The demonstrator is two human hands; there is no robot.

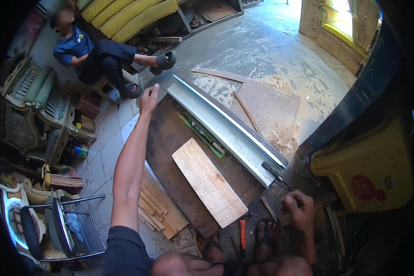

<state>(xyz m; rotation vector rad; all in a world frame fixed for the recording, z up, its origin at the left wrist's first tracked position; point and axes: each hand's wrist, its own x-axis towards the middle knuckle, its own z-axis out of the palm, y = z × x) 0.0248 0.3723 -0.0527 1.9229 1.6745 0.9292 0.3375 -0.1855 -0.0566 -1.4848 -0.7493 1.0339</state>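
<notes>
Galvanized-looking sheet metal is what we're wrestling with here: a long folded metal channel (225,126) lying diagonally across a dark board (170,138) on the floor, far end up by the tiles, near end down by our feet. Our left hand (149,99) is stretched way out to the far end, fingers loosely curled. It sits right beside the channel's far tip, but honestly we can't tell if it's pinching the edge or just hovering next to it. Our right hand (299,209) is down low by the near end, closed into a fist, and it seems to be on a thin strip or stick there; what exactly it's gripping is too murky to call.

Stuff that could bite us, just judging from how things lie:

- That channel has thin raw edges. With the left arm at full reach we've got almost no control, so a slip could drag fingers along the edge.
- A pale wooden plank (209,181) lies loose on the board just beside the channel, and a green strip (202,133) is tucked against it. If the channel gets shoved sideways, both probably skate.
- We're in open sandals (267,230), with an orange-handled tool (242,237) lying between our feet. A dropped channel end lands right there.
- Sawdust (280,133) all over the concrete means slick footing.
- A seated person (96,55) has a foot near the far end, so a swinging tip could clip them.
</notes>
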